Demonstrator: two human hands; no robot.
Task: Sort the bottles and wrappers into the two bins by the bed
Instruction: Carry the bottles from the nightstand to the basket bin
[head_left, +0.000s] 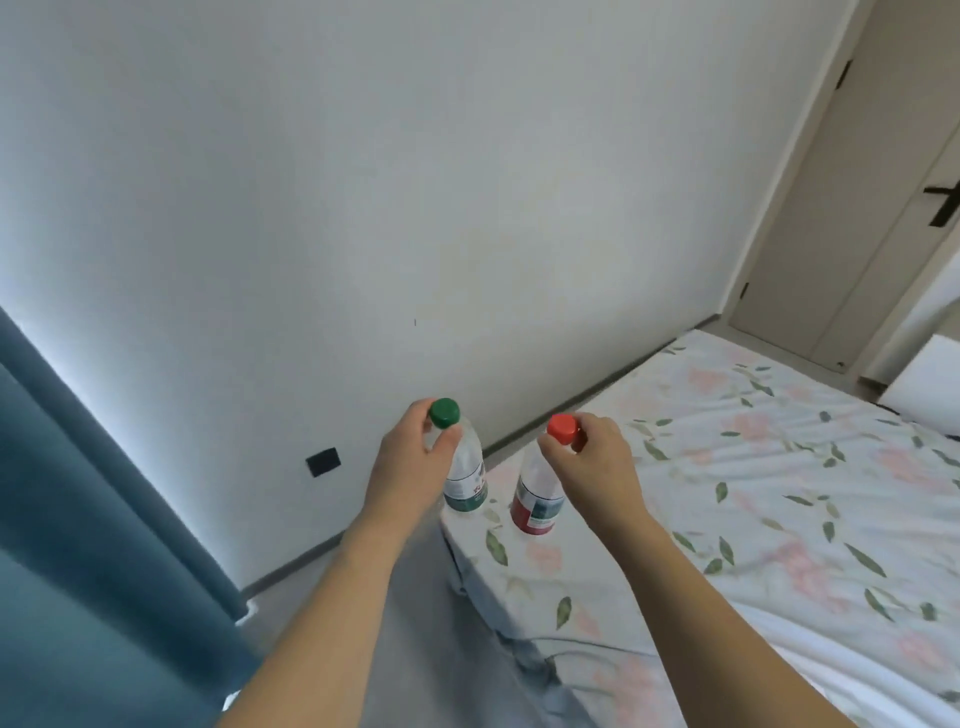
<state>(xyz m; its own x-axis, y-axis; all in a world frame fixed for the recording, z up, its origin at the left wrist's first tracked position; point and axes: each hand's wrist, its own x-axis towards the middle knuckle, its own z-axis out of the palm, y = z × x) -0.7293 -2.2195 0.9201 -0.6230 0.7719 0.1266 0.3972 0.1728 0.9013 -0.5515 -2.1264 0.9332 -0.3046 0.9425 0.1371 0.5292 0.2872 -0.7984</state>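
Bottles up in both hands: my left hand (410, 462) pinches the green-capped bottle (464, 467) at its neck, my right hand (597, 462) pinches the red-capped bottle (537, 499) likewise. Both hang over the corner of the floral bed (753, 467), possibly just clear of it.

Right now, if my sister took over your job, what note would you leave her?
Left hand grips the green-capped bottle by its neck. Right hand pinches the red-capped bottle near its cap. Both bottles are upright over the corner of the bed; whether they rest on it is unclear. No bins or wrappers in view. Nothing looks sorted yet: find the bins, drop the bottles in, then the wrappers.
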